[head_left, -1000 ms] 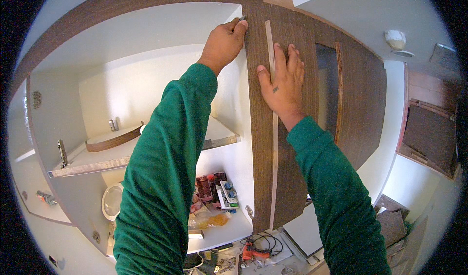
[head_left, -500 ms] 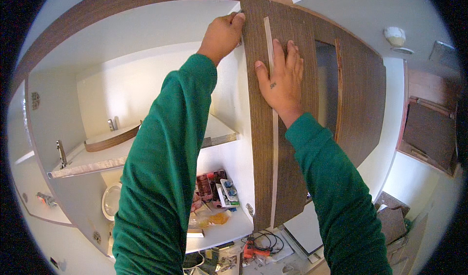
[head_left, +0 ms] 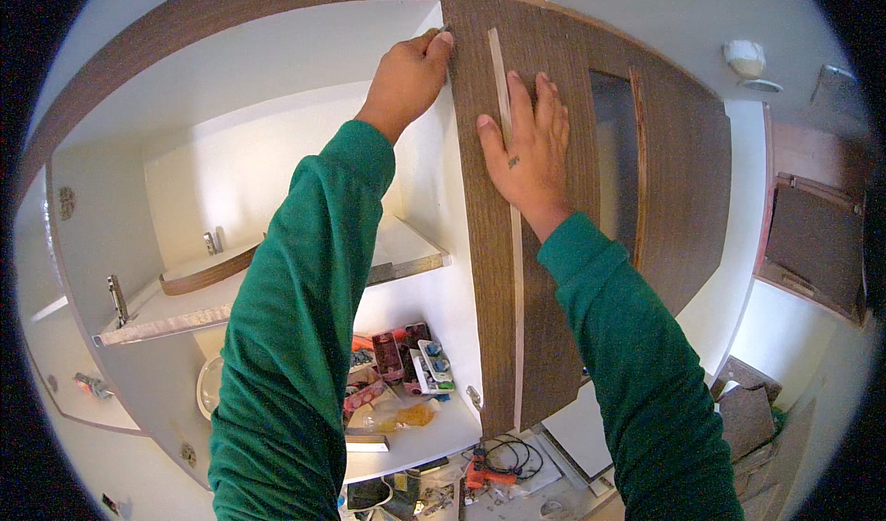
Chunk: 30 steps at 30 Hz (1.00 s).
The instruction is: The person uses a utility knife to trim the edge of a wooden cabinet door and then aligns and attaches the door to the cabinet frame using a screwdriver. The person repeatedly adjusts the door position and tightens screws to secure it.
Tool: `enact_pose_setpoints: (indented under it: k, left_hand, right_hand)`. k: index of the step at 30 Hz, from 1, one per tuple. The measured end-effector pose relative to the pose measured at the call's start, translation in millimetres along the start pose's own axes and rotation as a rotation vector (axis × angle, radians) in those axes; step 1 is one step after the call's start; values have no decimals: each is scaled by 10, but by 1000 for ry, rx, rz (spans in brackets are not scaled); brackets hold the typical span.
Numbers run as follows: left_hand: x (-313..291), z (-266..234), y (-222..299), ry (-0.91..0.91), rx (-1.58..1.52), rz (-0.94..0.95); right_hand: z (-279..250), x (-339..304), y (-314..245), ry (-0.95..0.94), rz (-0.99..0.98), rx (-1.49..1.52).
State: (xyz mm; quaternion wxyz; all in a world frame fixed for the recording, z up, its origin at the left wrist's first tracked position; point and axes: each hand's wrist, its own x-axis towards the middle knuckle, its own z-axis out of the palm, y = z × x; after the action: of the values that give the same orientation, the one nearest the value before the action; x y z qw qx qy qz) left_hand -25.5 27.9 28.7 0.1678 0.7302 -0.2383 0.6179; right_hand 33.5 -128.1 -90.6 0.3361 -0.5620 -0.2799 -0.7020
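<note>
My left hand is closed in a pinch at the upper front edge of a white cabinet side. A small dark tip shows past its fingertips; most of what it grips is hidden. Flat on the brown wood-grain panel lies my right hand, fingers stretched out and holding nothing. Beside and partly beneath that hand, a pale narrow strip runs down the panel from near its top to the bottom edge.
Inside the open cabinet, a shelf bears a curled brown edging strip. Plastic boxes sit in the lower compartment. Below are an orange power tool with a black cord and loose items. The panel has a rectangular opening.
My left hand has shifted slightly down and left along the cabinet edge, still pinching. The right hand stays flat on the panel. The view has shifted a little.
</note>
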Motion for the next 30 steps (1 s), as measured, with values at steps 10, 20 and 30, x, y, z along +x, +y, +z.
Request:
enact_pose_setpoints:
  k: [10,20,30]
  left_hand:
    - [213,-63,4,24,29,-14]
    - [54,-56,111,-40,-22,-63]
    - [170,5,6,4,-7,-69]
  right_hand:
    - [21,26,-44,25,-7,2]
    - [31,9,-19,17,12,-29]
    - [16,19,-4,18,-5,-12]
